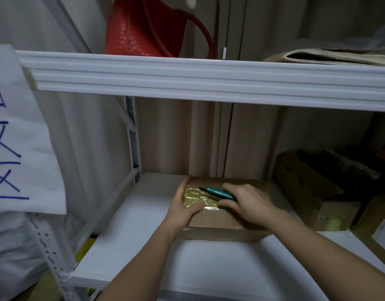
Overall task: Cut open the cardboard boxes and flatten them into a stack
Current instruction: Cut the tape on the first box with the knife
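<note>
On the white shelf (130, 235) a taped cardboard box (219, 220) lies under both hands. The left hand (185, 205) grips its left end; the right hand (246, 203) holds a teal cutter (217, 191) on top, tip pointing left.

No printed words, brands or numbers can be read. A white sheet of paper or cloth (20, 131) hanging at the left bears hand-drawn blue marker strokes, crosses and straight lines, which spell nothing legible. A white shipping label (383, 233) on a brown cardboard box (370, 242) at the lower right is too blurred to read.
</note>
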